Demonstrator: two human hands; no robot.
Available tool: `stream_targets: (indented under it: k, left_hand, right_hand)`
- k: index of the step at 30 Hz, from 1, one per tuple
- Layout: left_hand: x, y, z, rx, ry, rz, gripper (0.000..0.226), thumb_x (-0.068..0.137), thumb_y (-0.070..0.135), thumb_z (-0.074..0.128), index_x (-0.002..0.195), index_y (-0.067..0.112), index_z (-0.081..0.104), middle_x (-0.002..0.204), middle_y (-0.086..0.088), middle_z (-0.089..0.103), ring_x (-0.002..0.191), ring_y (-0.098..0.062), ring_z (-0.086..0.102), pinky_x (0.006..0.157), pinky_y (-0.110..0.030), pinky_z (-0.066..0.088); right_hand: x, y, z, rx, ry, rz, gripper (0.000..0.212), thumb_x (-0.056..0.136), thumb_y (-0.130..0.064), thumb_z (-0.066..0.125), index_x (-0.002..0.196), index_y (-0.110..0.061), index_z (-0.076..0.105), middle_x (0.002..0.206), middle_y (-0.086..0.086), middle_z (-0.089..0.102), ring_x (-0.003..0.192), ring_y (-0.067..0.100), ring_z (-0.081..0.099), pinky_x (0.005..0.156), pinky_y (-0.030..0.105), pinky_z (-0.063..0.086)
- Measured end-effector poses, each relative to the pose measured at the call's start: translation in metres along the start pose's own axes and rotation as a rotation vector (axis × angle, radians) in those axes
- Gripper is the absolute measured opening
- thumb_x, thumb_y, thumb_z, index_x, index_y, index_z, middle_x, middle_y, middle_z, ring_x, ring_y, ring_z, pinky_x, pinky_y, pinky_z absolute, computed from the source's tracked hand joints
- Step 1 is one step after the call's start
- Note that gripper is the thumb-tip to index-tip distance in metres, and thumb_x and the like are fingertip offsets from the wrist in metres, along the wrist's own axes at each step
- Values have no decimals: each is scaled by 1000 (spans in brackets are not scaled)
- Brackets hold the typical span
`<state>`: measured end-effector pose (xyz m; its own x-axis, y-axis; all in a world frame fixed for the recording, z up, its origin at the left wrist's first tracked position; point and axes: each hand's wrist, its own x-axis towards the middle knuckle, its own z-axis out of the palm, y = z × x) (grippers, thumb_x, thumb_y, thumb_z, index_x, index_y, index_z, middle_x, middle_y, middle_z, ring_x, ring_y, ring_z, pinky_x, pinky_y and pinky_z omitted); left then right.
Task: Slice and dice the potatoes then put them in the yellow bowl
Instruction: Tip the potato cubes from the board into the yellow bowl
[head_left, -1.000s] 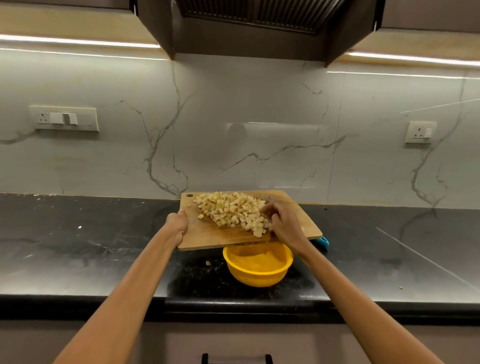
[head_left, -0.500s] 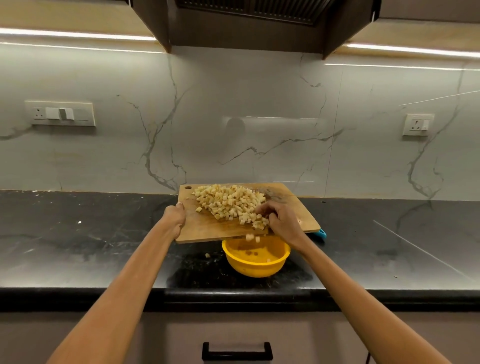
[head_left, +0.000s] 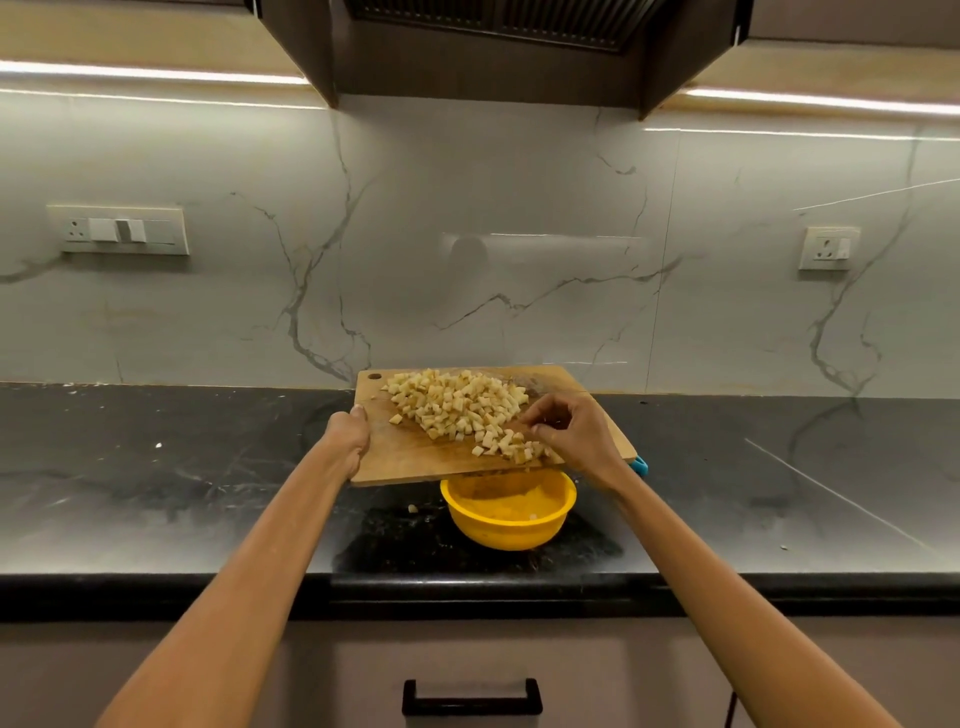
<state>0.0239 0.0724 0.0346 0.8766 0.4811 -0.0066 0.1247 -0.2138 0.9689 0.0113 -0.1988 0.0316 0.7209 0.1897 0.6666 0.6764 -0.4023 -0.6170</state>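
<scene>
Switch panel (head_left: 118, 229): a pale rectangular plate is seen on the marble wall at far left; no lettering can be read.
Surface (head_left: 156, 493): dark, glossy stone with pale veins and a few light specks is shown.
Left hand (head_left: 349, 436): the left edge of the cutting board is gripped, the thumb laid on top; the fingers beneath are hidden.
Cutting board (head_left: 415, 457): a wooden rectangle with a round hole in its far left corner is held above the surface, its near edge over the bowl; its far right part is covered by the other hand.
Stray piece (head_left: 412, 508): one small potato bit is seen on the surface just left of the bowl.
Diced potatoes (head_left: 457, 405): a heap of small pale cubes lies on the board, trailing toward the near right edge.
Yellow bowl (head_left: 511, 530): a round, smooth plastic bowl stands on the surface under the board's near edge; its far rim is hidden, and its contents are hard to make out.
Right hand (head_left: 571, 436): the fingers are curled against the cubes at the near right of the board; nothing is seen to be gripped.
Blue object (head_left: 640, 465): only a small tip shows beyond the board's right corner.
Socket (head_left: 828, 248): a pale square plate is seen on the wall at right.
</scene>
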Motion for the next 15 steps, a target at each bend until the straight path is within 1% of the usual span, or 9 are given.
stream_targets:
  k: [2,4,6,8,10,12,13,14,15]
  left_hand:
    - [0,-1,-1,-2,3,-9,47,103,29,28,129,-7,42,127,-24,50,113,-35,50,90,-37,41]
    - [2,-2,0,4,4,-9,47,103,29,28,129,-7,42,126,-24,51,112,-34,51,85,-35,40]
    - [2,-1,2,13,1,-10,46,103,28,28,128,-8,42,125,-23,51,103,-32,52,80,-33,38]
    - [2,0,3,21,7,-4,45,103,27,27,128,-8,42,124,-23,51,96,-30,50,80,-32,38]
    - [4,0,3,19,18,-1,46,103,27,27,128,-8,42,126,-23,51,104,-32,51,81,-33,38]
    - [3,1,3,13,26,6,46,103,27,27,129,-9,41,126,-23,50,113,-34,50,82,-33,39]
    - [3,1,4,10,28,11,46,103,27,27,129,-9,41,127,-23,50,114,-34,50,84,-34,40]
    - [3,1,4,6,24,8,46,103,27,28,129,-9,41,126,-23,50,113,-34,50,86,-35,41]
    - [2,1,3,6,22,9,46,103,27,28,128,-8,41,126,-23,50,111,-34,51,87,-36,41]
  right_hand:
    - [2,4,-5,-59,92,39,17,79,11,62,82,-5,68,82,4,68,72,4,61,66,12,48]
    - [2,8,-7,-172,118,87,19,82,10,57,83,-5,69,84,6,68,74,10,59,64,9,46]
    - [0,7,-4,-250,31,73,20,84,11,54,85,-1,70,88,8,68,73,7,56,63,5,43]
    - [-2,0,2,-242,-95,32,21,83,12,53,86,0,70,88,7,68,69,3,55,62,6,44]
    - [-2,-6,7,-190,-172,-7,22,82,13,53,85,-1,70,88,7,69,73,6,61,66,11,49]
    - [2,-10,8,-173,-154,-18,24,82,13,51,87,-1,70,90,8,70,81,15,65,73,18,53]
    - [5,-12,8,-193,-142,-19,26,83,14,49,90,0,70,92,9,70,83,16,65,74,16,52]
    - [6,-14,9,-231,-151,-23,28,83,14,47,93,1,70,94,9,70,81,11,62,71,10,49]
    - [6,-17,10,-271,-184,-30,29,83,14,46,94,2,69,93,7,68,76,3,59,67,6,45]
